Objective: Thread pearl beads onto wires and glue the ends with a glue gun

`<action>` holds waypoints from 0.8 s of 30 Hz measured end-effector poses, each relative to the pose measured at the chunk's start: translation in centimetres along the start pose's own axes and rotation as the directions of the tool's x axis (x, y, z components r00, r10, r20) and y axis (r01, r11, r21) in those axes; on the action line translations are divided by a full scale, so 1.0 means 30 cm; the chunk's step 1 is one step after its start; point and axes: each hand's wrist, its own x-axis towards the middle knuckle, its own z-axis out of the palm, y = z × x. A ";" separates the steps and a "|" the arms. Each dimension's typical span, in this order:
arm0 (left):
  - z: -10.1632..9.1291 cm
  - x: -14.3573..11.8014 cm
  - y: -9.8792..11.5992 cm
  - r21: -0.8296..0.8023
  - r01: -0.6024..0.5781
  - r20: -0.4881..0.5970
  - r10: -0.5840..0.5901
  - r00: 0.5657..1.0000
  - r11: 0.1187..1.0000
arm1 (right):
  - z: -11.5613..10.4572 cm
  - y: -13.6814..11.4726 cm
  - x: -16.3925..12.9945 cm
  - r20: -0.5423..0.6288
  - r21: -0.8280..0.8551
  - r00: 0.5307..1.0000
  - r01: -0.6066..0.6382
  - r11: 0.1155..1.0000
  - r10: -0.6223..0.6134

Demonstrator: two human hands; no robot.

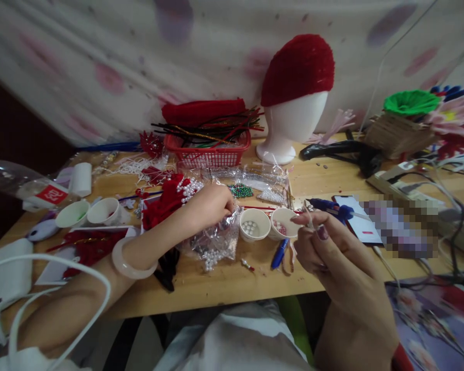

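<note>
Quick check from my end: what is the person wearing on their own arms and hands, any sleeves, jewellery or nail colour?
Both forearms are bare, with no sleeves in view. The left hand has a smooth, pale, translucent bangle round its wrist. The right hand wears no ring or bracelet that shows; its thumbnail carries a dark, purplish polish. No gloves or markings on either.

Bare table edge in front is free; paper cups, bead bags and the red basket block behind.

left hand: bare forearm, pale jade-like bangle on wrist | right hand: bare, dark-polished thumbnail | lap: white garment
</note>
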 end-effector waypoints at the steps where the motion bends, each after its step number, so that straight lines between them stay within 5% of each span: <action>1: -0.003 -0.006 -0.001 -0.010 -0.004 -0.009 0.004 1.000 1.000 | 0.004 -0.001 0.005 -0.005 0.004 1.000 -0.003 1.000 0.003; 5: -0.049 -0.063 0.013 -0.028 0.027 -0.096 -0.029 0.995 0.999 | 0.018 0.005 0.020 -0.027 0.016 1.000 -0.007 1.000 0.008; 9: -0.052 -0.184 0.073 -0.155 0.046 -0.361 -0.100 0.927 0.987 | 0.028 0.012 0.030 -0.048 0.043 0.999 -0.005 0.999 0.007; 12: 0.075 -0.277 0.127 -0.431 -0.198 -0.431 -0.008 0.902 0.880 | 0.030 0.017 0.031 -0.079 0.048 0.997 0.007 0.999 -0.003; 14: 0.210 -0.313 0.146 -0.592 -0.282 -0.355 0.070 0.932 0.755 | 0.029 0.020 0.024 -0.111 0.049 0.994 0.020 0.999 -0.014; 19: 0.490 -0.316 0.116 -0.643 -0.052 -0.290 -0.180 0.940 0.764 | 0.012 0.020 -0.013 -0.139 0.044 0.990 0.032 0.999 -0.026; 24: 0.558 -0.298 0.085 -0.600 0.024 -0.238 -0.207 0.949 0.800 | -0.009 0.022 -0.039 -0.150 0.030 0.989 0.011 0.999 -0.007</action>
